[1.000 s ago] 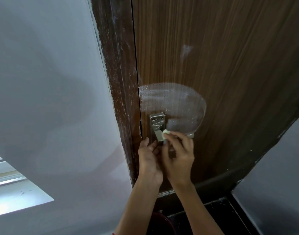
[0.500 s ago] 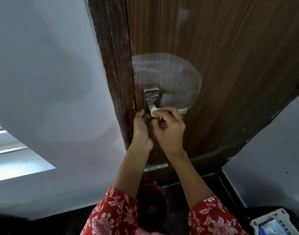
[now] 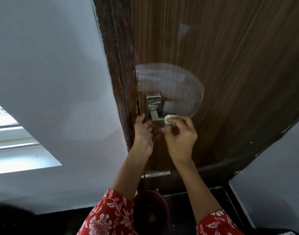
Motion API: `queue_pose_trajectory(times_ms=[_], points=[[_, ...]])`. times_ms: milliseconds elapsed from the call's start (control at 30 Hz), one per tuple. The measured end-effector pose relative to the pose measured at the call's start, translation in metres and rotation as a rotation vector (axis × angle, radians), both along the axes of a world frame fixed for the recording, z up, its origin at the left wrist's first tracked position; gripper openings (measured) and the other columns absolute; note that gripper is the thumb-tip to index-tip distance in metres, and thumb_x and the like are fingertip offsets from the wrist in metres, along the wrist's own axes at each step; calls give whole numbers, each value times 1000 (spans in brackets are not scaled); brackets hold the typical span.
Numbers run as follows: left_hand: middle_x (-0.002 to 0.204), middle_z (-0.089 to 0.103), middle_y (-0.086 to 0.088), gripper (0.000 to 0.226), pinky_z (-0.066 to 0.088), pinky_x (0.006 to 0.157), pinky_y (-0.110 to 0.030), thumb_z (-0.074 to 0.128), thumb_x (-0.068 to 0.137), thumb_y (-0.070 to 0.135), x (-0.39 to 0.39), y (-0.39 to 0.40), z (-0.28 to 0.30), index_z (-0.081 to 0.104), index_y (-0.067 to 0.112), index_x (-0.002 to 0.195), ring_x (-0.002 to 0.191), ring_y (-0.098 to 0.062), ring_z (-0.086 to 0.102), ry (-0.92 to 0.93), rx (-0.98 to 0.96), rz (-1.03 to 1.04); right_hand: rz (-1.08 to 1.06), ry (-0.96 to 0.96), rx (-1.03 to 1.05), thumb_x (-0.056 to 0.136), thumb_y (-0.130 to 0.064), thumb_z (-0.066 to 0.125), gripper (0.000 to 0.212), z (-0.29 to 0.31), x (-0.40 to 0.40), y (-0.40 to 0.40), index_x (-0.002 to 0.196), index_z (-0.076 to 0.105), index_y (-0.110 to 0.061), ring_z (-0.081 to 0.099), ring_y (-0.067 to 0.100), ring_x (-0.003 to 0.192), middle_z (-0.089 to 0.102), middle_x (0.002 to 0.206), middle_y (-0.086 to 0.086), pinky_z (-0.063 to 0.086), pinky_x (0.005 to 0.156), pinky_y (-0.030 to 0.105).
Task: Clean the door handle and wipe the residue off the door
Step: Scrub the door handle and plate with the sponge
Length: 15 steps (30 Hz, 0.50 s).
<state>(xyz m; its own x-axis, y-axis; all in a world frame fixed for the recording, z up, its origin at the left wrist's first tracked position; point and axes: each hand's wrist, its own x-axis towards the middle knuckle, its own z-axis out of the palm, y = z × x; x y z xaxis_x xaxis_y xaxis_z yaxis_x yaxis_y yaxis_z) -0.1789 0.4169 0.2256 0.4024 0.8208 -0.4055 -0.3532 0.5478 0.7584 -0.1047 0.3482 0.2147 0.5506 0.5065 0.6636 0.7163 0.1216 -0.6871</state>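
Note:
A dark brown wooden door carries a whitish, rounded patch of residue above and beside its metal handle. The handle's plate shows a thin white scribble. My right hand pinches a small white pad and presses it on the lever, covering the lever's outer end. My left hand rests with spread fingers on the door's edge just below and left of the handle, holding nothing.
The scuffed dark door frame runs down the left of the door, with a pale wall beyond it and a bright window sill at the lower left. A dark red bucket stands on the black floor below my arms.
My right hand with the pad has slid to the right along the lever, away from the plate. My left hand stays by the door's edge. The camera view has shifted.

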Motion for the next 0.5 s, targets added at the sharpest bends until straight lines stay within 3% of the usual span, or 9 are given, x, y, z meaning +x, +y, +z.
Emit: queue_pose_trajectory(times_ms=[100,233,400,500], points=[[84,65,-6,54,42,71,-32,38,89,57,1,-3,-2,65,11,96,73,-19,58,-2,9,23,-73,-21,-29,78,2,67,24,5,3,2,101,68,-3,58,18,95,60,105,13,47,78,10],[71,61,-5,54,43,67,-29,48,81,60,2,-6,0,66,9,84,69,-19,56,-76,-66,53,54,-119,-146,81,-2,65,24,7,-15,8,105,68,-5,57,16,99,59,108,10,55,79,27],[79,63,-4,59,35,60,-26,40,84,61,1,-4,-1,65,9,96,66,-15,50,-11,-4,62,-61,-69,-104,76,-2,70,21,9,4,0,97,69,-6,60,16,91,62,100,9,41,73,1],[79,60,-3,60,35,59,-26,42,83,61,3,-6,-2,63,8,103,64,-14,49,-48,-30,69,-75,-49,-136,81,-4,66,25,9,-5,6,106,67,-5,57,18,99,60,107,10,52,79,21]])
